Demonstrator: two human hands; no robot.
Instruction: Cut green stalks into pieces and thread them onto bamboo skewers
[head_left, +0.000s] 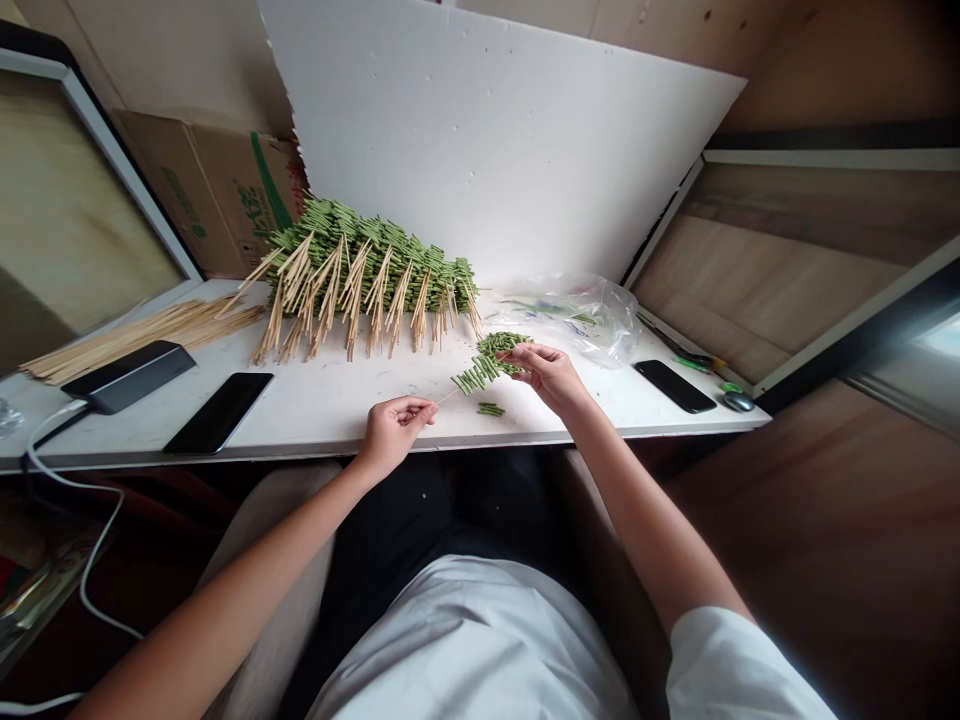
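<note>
My left hand (395, 430) pinches the bare end of a thin wooden skewer (448, 397) above the front of the white table. Short green bean pieces (475, 375) are threaded crosswise along the skewer's far part. At that far end, my right hand (546, 375) has its fingertips pressed together; what they grip is too small to make out. A pile of loose green pieces (504, 343) lies just behind the right fingers. A few more cut pieces (490, 409) rest on the table below the skewer. Behind stands a large stack of filled skewers (382, 262), their bare ends facing me.
Bare skewers (142, 330) lie at the left, near a black stand (129, 376) with a white cable and a phone (219, 412). At the right are a clear plastic bag (592, 315), another phone (675, 386) and scissors (686, 345). A white board (487, 140) stands behind.
</note>
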